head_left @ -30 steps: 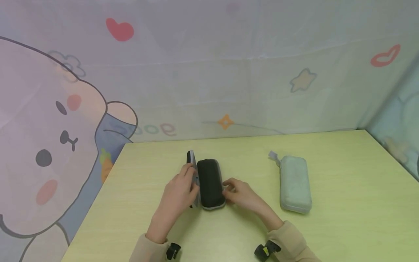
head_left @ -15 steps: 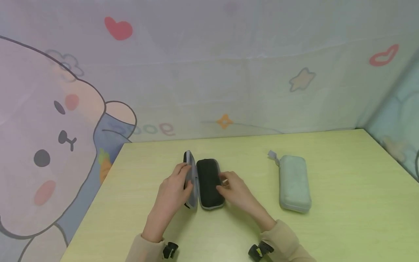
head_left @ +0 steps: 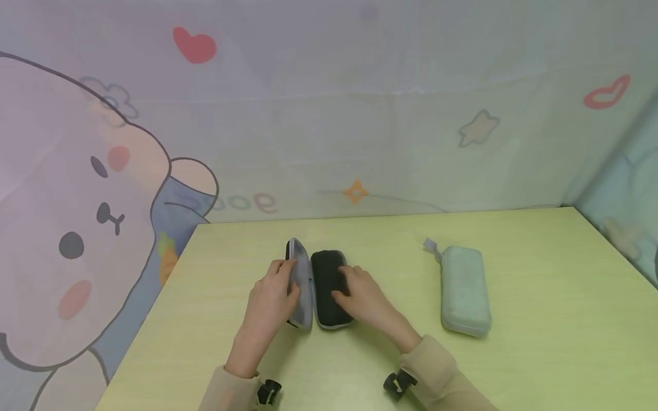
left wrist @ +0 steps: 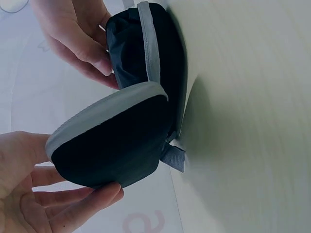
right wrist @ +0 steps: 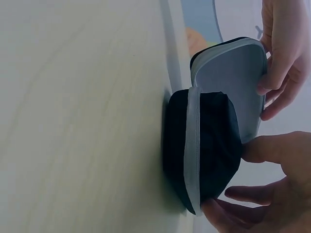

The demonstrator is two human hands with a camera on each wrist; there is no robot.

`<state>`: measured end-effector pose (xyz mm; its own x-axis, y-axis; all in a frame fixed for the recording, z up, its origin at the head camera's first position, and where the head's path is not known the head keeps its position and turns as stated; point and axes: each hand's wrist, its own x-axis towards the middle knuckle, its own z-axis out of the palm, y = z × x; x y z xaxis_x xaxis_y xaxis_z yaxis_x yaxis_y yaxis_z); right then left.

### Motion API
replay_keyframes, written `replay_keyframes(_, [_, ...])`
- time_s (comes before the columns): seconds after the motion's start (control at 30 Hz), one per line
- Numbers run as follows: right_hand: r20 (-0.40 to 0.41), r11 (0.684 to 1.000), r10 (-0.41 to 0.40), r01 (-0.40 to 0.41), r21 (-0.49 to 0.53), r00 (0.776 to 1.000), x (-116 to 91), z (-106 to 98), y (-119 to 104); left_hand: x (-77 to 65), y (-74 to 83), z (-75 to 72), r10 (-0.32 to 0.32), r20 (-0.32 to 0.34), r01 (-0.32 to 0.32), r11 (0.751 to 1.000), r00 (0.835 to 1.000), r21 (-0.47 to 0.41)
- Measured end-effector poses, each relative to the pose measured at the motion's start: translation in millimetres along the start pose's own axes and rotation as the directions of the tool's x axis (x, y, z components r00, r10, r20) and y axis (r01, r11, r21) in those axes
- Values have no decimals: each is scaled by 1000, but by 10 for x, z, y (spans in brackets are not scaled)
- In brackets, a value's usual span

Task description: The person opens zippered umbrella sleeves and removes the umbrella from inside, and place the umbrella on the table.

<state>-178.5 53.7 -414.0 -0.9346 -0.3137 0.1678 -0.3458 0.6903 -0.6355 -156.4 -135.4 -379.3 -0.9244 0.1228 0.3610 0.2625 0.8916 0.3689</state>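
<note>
A black zip case with grey edging stands unfolded on the table, its lid (head_left: 304, 285) tilted up at the left. My left hand (head_left: 268, 299) grips that lid between thumb and fingers. The right wrist view shows the lid's grey lining (right wrist: 226, 73). Over the grey zip edge (right wrist: 193, 145) of the other half bulges a black fabric piece (head_left: 327, 285); whether it is a separate pouch or part of the case I cannot tell. My right hand (head_left: 367, 299) holds it, thumb on top and fingers at its right side. A grey pull tab (left wrist: 173, 157) hangs at the case's end.
A pale green zip case (head_left: 465, 291) with a grey tag (head_left: 430, 245) lies to the right on the light wooden table (head_left: 555, 297). Behind the table hangs a printed cloth (head_left: 329, 114) with a cartoon animal at the left.
The lid has tilted further left with my left hand, so more of the lining shows. My right hand has moved left, from the case's right edge onto the black fabric piece.
</note>
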Motion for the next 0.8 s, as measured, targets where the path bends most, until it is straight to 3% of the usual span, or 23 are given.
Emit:
replay_keyframes(0.47, [10,980,40,-38,-197,999,104,80,-141,3,7,0,-31,48,29,999,998,42])
replay_keyframes(0.8, [6,954,130,-123,-273,991,203,206,-205,-6,-9,-1,-20,49,16,998,999,65])
